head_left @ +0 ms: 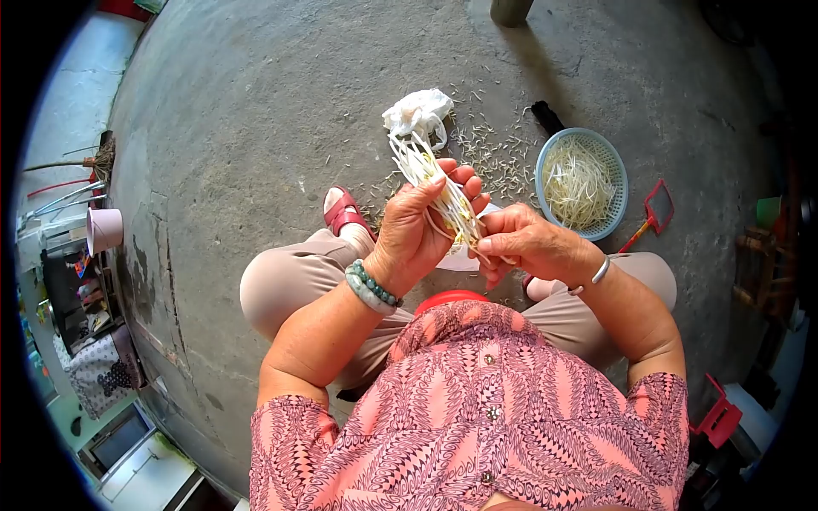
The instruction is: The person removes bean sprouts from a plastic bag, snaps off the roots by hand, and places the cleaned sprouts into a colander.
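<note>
Head view: person seated, knees apart, over a concrete floor (256, 128)
Left hand (417, 234): closed around a bundle of sprouts (430, 183), stalks fanning up and away past the fingers
Right hand (524, 243): fingertips pinched on the lower end of the same sprouts, touching the left hand
Bracelets: green beads on left wrist (371, 285); thin bangle on right wrist (601, 271)
Basket (609, 162): blue, on the floor right of the hands, holding loose sprouts
Bag (419, 111): white plastic, crumpled, on the floor beyond the hands
Trimmings (498, 153): scattered on the floor between bag and basket
Sandal (345, 213): red, on left foot
Dustpan (654, 211): red, just right of the basket
</note>
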